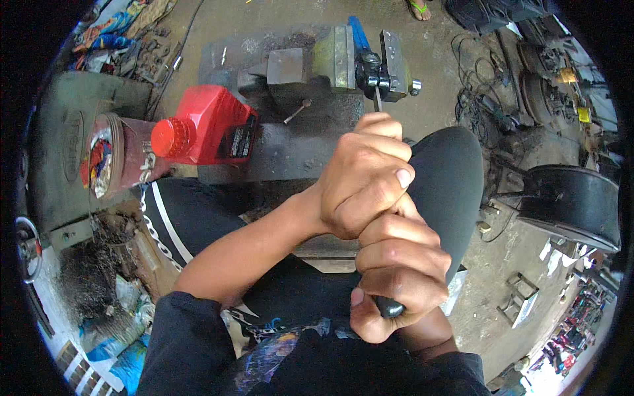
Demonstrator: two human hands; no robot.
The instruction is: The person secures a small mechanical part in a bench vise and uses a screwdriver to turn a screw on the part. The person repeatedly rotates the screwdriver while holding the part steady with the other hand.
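Both of my hands are wrapped round a long tool, one above the other. My left hand [366, 175] grips it higher up, and my right hand [403, 264] is closed just below, touching it. The tool's metal shaft [378, 99] sticks out above, and its rounded black end [389, 307] shows under the right hand; its exact kind is hidden. The shaft's far end meets a black metal part [371, 68] with a blue arm [357, 33], held between the jaws of a bench vise [340, 61]. Whether the shaft goes into the part, I cannot tell.
A red plastic jug [218, 125] stands left of the vise, beside a tub [132, 158] stuffed with rags. A small metal tool [297, 111] lies on the dark work surface [284, 155]. Right are cables [479, 92] and a black drum [568, 201]. Another person's foot [421, 9] is ahead.
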